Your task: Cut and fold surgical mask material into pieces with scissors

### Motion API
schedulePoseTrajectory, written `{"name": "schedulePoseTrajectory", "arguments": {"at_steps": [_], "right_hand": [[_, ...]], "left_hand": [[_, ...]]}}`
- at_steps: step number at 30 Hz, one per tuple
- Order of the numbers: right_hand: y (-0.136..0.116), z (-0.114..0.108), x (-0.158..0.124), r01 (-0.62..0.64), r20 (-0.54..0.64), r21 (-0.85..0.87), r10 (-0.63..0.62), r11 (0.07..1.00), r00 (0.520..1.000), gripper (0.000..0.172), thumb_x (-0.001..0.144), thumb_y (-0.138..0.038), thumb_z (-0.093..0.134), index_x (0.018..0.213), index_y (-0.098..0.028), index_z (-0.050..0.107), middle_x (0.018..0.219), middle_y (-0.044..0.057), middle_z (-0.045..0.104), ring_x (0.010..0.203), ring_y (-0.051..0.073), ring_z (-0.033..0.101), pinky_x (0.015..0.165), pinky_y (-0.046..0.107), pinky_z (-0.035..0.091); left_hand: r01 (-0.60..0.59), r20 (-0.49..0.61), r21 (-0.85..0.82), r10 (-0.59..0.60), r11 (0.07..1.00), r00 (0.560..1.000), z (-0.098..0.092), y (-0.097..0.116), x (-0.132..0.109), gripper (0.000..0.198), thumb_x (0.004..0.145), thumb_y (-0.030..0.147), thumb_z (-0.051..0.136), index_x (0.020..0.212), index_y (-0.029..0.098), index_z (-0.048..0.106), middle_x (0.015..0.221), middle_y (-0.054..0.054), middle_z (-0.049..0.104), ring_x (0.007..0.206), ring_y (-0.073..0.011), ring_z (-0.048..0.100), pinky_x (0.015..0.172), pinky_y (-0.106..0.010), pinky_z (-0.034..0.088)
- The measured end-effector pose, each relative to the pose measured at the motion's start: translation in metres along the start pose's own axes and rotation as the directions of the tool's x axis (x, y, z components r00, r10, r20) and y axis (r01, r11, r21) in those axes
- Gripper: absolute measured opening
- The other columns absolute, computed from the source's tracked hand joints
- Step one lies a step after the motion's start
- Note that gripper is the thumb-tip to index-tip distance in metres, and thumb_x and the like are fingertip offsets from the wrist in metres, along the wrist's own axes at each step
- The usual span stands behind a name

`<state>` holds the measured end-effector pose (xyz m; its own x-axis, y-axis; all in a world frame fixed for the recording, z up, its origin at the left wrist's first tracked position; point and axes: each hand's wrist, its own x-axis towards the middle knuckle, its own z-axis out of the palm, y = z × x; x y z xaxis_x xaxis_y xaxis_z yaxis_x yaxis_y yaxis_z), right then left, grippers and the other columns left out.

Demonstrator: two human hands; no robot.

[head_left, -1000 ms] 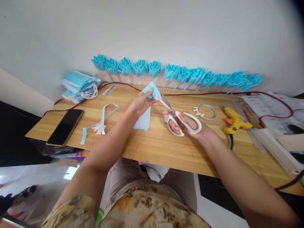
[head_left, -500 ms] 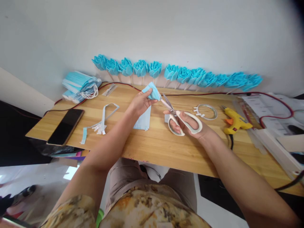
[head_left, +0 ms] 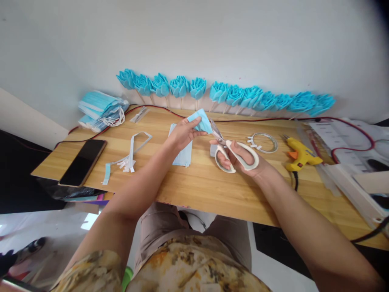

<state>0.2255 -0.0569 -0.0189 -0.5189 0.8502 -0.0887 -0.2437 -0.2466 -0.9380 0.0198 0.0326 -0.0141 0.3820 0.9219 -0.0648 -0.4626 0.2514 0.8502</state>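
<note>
My left hand (head_left: pixel 186 133) pinches a folded light blue piece (head_left: pixel 201 118) between thumb and fingers, above the middle of the table. Just right of it, my right hand (head_left: pixel 232 156) holds white-handled scissors (head_left: pixel 247 156), fingers through the loops. Their blades point up and left, with the tips at the right edge of the blue piece. Under my left hand, a flat light blue sheet (head_left: pixel 183 156) lies on the wooden table (head_left: pixel 194 184).
Blue flowers (head_left: pixel 179 86) on sticks lean along the wall. At left are a mask stack (head_left: pixel 101 108), a phone (head_left: pixel 82 162) and white strips (head_left: pixel 131 152). A tape roll (head_left: pixel 267 142), a yellow glue gun (head_left: pixel 302 154) and a red-black cable lie right.
My left hand has moved slightly right and turned the blue piece, which now shows a flatter face. More of the sheet beneath is visible. My right hand has hardly moved.
</note>
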Motion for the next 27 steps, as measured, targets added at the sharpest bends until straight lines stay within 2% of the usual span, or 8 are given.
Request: {"name": "schedulePoseTrajectory", "arguments": {"at_steps": [8, 13, 16, 19, 24, 27], "right_hand": [[-0.001, 0.002, 0.001, -0.001, -0.019, -0.03, 0.0, 1.0, 1.0, 0.062, 0.082, -0.068, 0.068, 0.12, -0.02, 0.064, 0.066, -0.002, 0.054, 0.053, 0.013, 0.045, 0.048, 0.027, 0.035], [-0.002, 0.001, 0.001, -0.009, -0.056, -0.048, 0.006, 0.999, 0.998, 0.06, 0.079, -0.071, 0.07, 0.11, -0.02, 0.066, 0.069, -0.001, 0.057, 0.055, 0.013, 0.048, 0.048, 0.027, 0.038], [-0.002, 0.0, 0.002, 0.001, -0.063, -0.076, -0.006, 0.997, 0.998, 0.057, 0.08, -0.073, 0.068, 0.101, -0.02, 0.063, 0.069, 0.0, 0.059, 0.054, 0.014, 0.05, 0.048, 0.028, 0.041], [-0.001, -0.002, 0.003, 0.024, -0.039, -0.107, -0.028, 0.994, 0.999, 0.054, 0.083, -0.074, 0.063, 0.093, -0.021, 0.057, 0.069, 0.0, 0.06, 0.054, 0.014, 0.052, 0.048, 0.028, 0.042], [0.001, -0.002, 0.004, 0.081, 0.008, -0.081, -0.081, 0.993, 0.997, 0.048, 0.09, -0.068, 0.06, 0.11, -0.025, 0.051, 0.076, -0.001, 0.065, 0.056, 0.015, 0.053, 0.049, 0.028, 0.044], [0.001, 0.0, 0.004, 0.085, 0.018, -0.061, -0.084, 0.994, 0.996, 0.05, 0.089, -0.067, 0.061, 0.114, -0.026, 0.049, 0.074, -0.002, 0.064, 0.057, 0.015, 0.054, 0.051, 0.028, 0.045]], "left_hand": [[-0.032, 0.04, -0.003, 0.032, 0.999, 0.999, 0.003, -0.013, -0.002, 0.017, 0.088, 0.028, 0.075, 0.083, 0.012, 0.07, 0.074, -0.003, 0.075, 0.067, -0.0112, 0.07, 0.08, -0.028, 0.06], [-0.01, 0.068, 0.066, 0.006, 0.998, 0.998, 0.01, -0.013, -0.008, 0.023, 0.089, 0.034, 0.074, 0.084, 0.011, 0.071, 0.078, -0.006, 0.076, 0.075, -0.016, 0.074, 0.083, -0.031, 0.059], [-0.01, 0.065, 0.061, 0.006, 0.998, 0.998, 0.012, -0.014, -0.009, 0.023, 0.087, 0.034, 0.075, 0.084, 0.011, 0.071, 0.08, -0.006, 0.077, 0.076, -0.0157, 0.074, 0.08, -0.028, 0.059], [-0.016, 0.039, 0.027, 0.015, 1.0, 0.999, 0.011, -0.015, -0.007, 0.025, 0.08, 0.034, 0.082, 0.086, 0.012, 0.071, 0.081, -0.005, 0.076, 0.077, -0.0143, 0.072, 0.078, -0.028, 0.059], [-0.023, 0.052, -0.019, 0.024, 1.0, 0.998, 0.012, -0.017, -0.006, 0.037, 0.058, 0.028, 0.095, 0.082, 0.012, 0.071, 0.079, 0.0, 0.074, 0.074, -0.0112, 0.069, 0.074, -0.026, 0.057], [-0.017, 0.065, -0.01, 0.018, 1.0, 0.998, 0.013, -0.019, -0.006, 0.038, 0.054, 0.027, 0.096, 0.076, 0.011, 0.07, 0.075, 0.0, 0.072, 0.07, -0.0111, 0.068, 0.07, -0.026, 0.056]]}}
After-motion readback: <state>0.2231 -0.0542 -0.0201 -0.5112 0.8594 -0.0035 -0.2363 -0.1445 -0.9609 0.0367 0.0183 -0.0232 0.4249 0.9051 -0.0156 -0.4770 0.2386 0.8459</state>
